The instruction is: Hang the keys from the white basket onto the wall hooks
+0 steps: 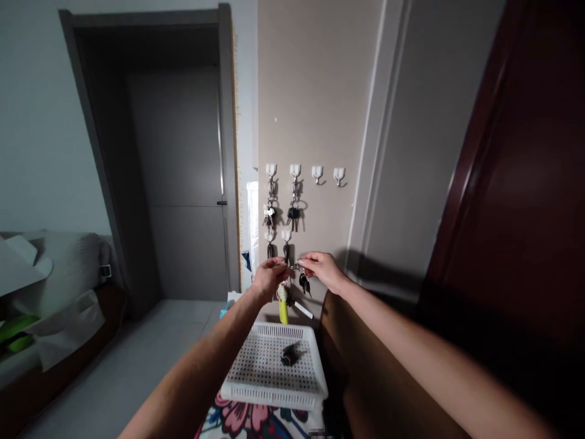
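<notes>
The left hand [270, 278] and right hand [323, 268] pinch a small silvery ring [295, 267] between them, at its two sides; dark keys [304, 283] dangle just below the right fingertips, small and shadowed; the fingers cover part of the ring, and whether the yellow tag [283, 312] beneath the left hand hangs from it or from a hook behind, I cannot tell; above, two bunches hang on white hooks [317, 173]; below, a white basket [274, 395] holds a black bunch [289, 355], its details blurred.
</notes>
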A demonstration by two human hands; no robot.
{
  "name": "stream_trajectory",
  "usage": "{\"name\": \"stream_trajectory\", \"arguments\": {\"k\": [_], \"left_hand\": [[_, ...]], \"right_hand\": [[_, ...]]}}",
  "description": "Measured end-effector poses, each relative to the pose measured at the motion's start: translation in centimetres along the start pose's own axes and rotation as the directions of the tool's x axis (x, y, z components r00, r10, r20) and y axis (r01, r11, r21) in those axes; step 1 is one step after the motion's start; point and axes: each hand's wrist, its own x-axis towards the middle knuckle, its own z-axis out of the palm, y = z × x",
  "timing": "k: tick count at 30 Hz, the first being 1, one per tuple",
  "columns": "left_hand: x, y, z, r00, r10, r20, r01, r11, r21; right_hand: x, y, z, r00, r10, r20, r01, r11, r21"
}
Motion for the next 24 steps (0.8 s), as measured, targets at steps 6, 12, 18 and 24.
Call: {"name": "stream_trajectory", "arguments": {"k": [6,12,18,24], "left_hand": [[0.8,3.3,3.8,0.989,0.105,0.102,-0.11,0.993,0.043],[1.4,5.3,5.4,0.979,0.161,0.122,-0.178,0.973,0.148],[1.9,6.3,6.2,0.972,0.203,0.118,-0.227,0.94,0.254],[2.0,6.7,6.5,0.973,0.199,0.115,-0.225,0.926,0.303]], "right_hand": [[3.2,-5.6,-2.1,0.994,-0.054,-0.09,0.051,0.998,-0.031],[6.7,-10.1,-3.9,0.957,-0.146,-0.251,0.144,0.989,-0.026],[9.0,-12.2,-4.5,0.888,-0.179,-0.423,0.162,0.984,-0.075],[10.5,-12.6,-4.5,0.85,-0.153,-0.504,0.126,0.988,-0.088]]}}
